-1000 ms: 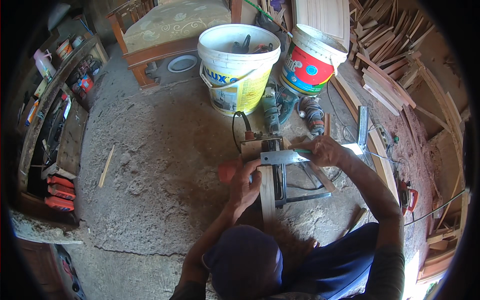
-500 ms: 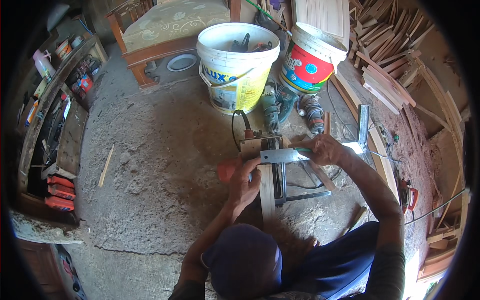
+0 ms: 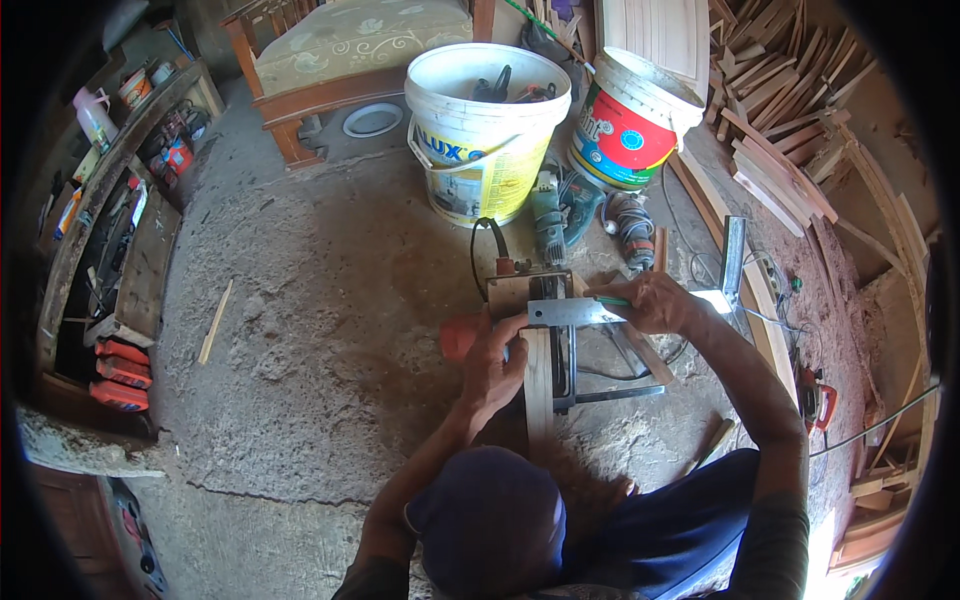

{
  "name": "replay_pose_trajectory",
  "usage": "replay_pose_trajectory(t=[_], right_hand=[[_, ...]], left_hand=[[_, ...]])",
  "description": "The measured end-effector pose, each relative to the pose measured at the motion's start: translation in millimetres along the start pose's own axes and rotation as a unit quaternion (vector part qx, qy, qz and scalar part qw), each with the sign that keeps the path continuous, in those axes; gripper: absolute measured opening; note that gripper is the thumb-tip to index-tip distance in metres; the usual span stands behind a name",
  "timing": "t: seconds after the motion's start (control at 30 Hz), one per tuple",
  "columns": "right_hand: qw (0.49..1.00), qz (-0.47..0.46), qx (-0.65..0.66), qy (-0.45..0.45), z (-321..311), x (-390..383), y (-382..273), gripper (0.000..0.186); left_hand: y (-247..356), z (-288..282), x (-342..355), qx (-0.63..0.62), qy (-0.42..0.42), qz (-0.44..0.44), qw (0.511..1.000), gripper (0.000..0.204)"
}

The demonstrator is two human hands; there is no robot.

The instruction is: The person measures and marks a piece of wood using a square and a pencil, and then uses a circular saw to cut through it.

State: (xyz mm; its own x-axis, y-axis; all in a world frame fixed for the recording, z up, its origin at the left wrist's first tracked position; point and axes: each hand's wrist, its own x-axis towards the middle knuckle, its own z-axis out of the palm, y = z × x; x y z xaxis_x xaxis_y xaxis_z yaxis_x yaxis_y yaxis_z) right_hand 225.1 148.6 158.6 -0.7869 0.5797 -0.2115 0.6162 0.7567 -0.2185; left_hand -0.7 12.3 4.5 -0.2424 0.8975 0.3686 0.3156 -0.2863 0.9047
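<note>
A metal carpenter's square (image 3: 560,313) lies with its flat blade across a pale wooden strip (image 3: 538,385). The thicker arm of the square points away at the right. My left hand (image 3: 492,368) is closed at the strip's left side, index fingertip at the blade's end; its other fingers are partly hidden. My right hand (image 3: 655,303) is closed around a green pencil (image 3: 611,300), held over the blade, and its fingers rest on the square. Beneath the blade and strip is a dark metal-framed tool (image 3: 566,375) with a wooden block (image 3: 508,292) at its far end.
Two power tools (image 3: 549,215) (image 3: 630,228) lie beyond my hands, before a yellow-white bucket (image 3: 488,130) and a red-white bucket (image 3: 625,130). A cushioned wooden chair (image 3: 290,110) stands at the back. Wood offcuts (image 3: 780,90) are piled far right; a tool shelf (image 3: 130,240) lines the left.
The whole view has shifted slightly, so most things appear a little further right. Both hands keep their places on the strip, square and pencil.
</note>
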Motion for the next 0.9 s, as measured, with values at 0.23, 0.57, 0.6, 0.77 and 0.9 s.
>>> replay_pose_trajectory(t=[0.23,0.57,0.6,0.77,0.9], right_hand=[[1.000,0.022,-0.009,-0.020,-1,-2,0,0.034],[0.998,0.048,-0.011,-0.046,-8,1,-11,0.033],[0.998,0.045,-0.014,-0.044,-8,1,-10,0.034],[0.999,0.028,-0.010,-0.022,-3,-2,-3,0.036],[0.997,0.001,0.035,0.070,10,-11,29,0.034]], left_hand=[[8,0,0,-0.005,-0.001,0.003,1.000,0.033],[1,1,-1,-0.022,0.001,0.005,1.000,0.035],[1,1,0,-0.016,0.000,0.012,1.000,0.034],[9,0,0,-0.026,-0.015,-0.025,0.999,0.034],[3,-2,-3,-0.007,0.001,0.031,1.000,0.037]])
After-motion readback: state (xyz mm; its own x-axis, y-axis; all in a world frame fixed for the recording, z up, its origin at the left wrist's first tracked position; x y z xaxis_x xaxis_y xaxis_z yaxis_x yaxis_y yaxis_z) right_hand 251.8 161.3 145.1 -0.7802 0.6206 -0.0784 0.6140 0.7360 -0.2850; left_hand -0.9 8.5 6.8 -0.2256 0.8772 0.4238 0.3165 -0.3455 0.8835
